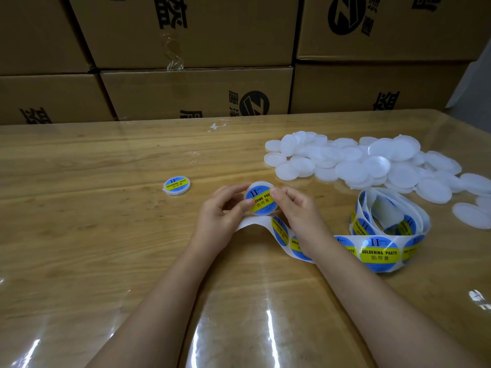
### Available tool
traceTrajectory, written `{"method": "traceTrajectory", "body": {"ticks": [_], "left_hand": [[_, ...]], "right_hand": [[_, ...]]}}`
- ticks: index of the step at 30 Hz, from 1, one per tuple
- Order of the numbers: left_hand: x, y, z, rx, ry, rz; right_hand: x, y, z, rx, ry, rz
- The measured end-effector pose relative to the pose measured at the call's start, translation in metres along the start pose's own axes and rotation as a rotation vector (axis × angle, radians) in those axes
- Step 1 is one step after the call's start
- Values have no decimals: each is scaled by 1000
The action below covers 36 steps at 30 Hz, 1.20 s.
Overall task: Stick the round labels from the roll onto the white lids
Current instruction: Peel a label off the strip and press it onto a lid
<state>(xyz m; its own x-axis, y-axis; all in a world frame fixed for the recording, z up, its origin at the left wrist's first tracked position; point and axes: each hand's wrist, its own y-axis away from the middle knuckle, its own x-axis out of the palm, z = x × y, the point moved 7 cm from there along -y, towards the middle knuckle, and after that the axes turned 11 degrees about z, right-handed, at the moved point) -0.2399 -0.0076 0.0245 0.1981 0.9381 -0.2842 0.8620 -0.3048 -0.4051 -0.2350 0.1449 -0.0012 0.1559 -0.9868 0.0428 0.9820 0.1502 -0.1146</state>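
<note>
On the counter (79,213), far left of the work area, wood grain under a clear glossy cover, glare streaks near the front edge. Behind it, stacked cardboard boxes (191,91) with black printing fill the whole background.

Left of centre: one finished lid (177,186) lying flat, label up, blue with a yellow band, well apart from the hands.

Centre: left hand (223,211) and right hand (295,211) raised just above the counter, both gripping the same held lid (261,199) between them. Lid tilted toward the camera, label on its face, reading partly "SOLDERING PASTE". Left thumb pressed on the label's lower left edge, right thumb on its upper right edge; remaining fingers behind the lid. Both grips closed on it.

Below the hands: bare backing strip (252,223) curving up off the counter, passing under the right wrist, with unpeeled labels further along.

Right of centre: label roll (390,221) loosely unwound, lying on the counter, its strip trailing forward with several blue and yellow labels face up.

Far right, behind the roll: pile of white lids (353,160), unlabelled, overlapping in a loose heap, a few stray ones spread toward the right edge.
</note>
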Motion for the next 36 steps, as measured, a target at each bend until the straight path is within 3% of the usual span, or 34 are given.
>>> {"method": "traceTrajectory", "body": {"ticks": [5,10,17,20,24,29,36], "left_hand": [[5,0,-3,99,-127,39],[6,-1,2,75,-145,36],[-6,-2,15,-132,180,-32],[-29,-1,22,-216,278,-198],[-71,8,35,-302,166,-464],[-107,20,55,-467,-1,-620],[-116,20,63,-627,-212,-535]], "right_hand": [[-1,2,2,12,-13,-36],[-1,1,1,32,23,-53],[2,-1,-2,43,12,13],[-3,0,0,42,21,-18],[-3,-2,-2,61,100,-11],[-3,-3,-2,40,132,8],[-3,-3,-4,43,140,10]]}}
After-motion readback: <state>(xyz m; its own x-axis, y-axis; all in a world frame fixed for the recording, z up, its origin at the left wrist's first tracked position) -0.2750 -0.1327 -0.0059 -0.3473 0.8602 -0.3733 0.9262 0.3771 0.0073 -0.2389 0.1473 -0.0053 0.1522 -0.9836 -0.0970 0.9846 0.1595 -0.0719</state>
